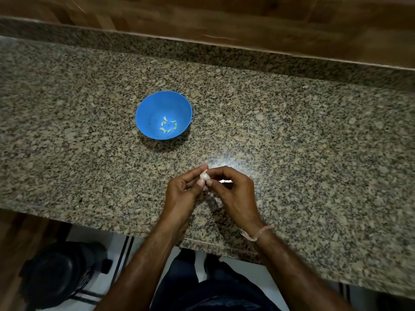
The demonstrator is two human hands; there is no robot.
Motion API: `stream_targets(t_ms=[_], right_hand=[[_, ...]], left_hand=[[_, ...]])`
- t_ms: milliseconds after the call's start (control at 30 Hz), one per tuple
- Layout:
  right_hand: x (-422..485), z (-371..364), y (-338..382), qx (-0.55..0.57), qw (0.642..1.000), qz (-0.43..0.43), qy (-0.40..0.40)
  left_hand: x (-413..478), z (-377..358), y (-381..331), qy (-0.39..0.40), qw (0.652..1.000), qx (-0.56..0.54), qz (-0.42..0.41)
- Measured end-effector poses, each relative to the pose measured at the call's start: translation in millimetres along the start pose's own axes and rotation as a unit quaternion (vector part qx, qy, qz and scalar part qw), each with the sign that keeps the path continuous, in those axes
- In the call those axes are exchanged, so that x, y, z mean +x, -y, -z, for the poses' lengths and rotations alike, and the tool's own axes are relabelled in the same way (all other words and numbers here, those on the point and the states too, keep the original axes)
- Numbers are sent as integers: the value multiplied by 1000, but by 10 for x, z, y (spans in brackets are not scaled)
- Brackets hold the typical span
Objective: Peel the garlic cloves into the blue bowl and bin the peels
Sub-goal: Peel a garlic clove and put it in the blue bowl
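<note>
Speckled tan-and-black granite counter (292, 135), seen from above, with a brown wood-panelled wall (247, 21) along its far side.

Round blue plastic bowl (143, 113) stands upright on the counter, left of centre. About seven small pale peeled garlic cloves (168, 126) lie in a loose ring on its bottom.

Both hands meet over the near part of the counter, well apart from the bowl. Left hand (184, 191): thumb and forefinger curled in, pinching a small whitish unpeeled piece of garlic (204, 175). Right hand (233, 194): fingertips curled close onto the same piece from the other side. A pale thread band (258, 234) circles the right wrist.

A white papery scrap (225, 181) shows just beside the right fingers; whether it is held or lies on the counter, cannot tell.

Black round container (62, 277) stands on the floor below the counter edge, to the left.
</note>
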State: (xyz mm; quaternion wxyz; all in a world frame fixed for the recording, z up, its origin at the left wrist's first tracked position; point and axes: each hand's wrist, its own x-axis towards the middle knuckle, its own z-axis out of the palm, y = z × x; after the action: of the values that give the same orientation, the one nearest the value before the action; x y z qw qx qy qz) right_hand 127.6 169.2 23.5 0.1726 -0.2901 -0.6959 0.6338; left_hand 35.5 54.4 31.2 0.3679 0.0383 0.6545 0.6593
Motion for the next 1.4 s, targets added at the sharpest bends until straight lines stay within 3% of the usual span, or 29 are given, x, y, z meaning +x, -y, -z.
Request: stream_targets(t_ms=[267, 500, 767, 1400], right_hand=[[41, 27, 17, -58, 997, 37, 25], [77, 47, 27, -68, 996, 44, 46], [34, -12, 23, -143, 986, 82, 31], [45, 24, -36, -147, 985, 69, 59]], left_hand=[[34, 72, -17, -33, 999, 27, -27], [25, 133, -23, -17, 997, 56, -44], [-2, 78, -61, -27, 994, 88, -60], [24, 128, -19, -37, 995, 87, -15]])
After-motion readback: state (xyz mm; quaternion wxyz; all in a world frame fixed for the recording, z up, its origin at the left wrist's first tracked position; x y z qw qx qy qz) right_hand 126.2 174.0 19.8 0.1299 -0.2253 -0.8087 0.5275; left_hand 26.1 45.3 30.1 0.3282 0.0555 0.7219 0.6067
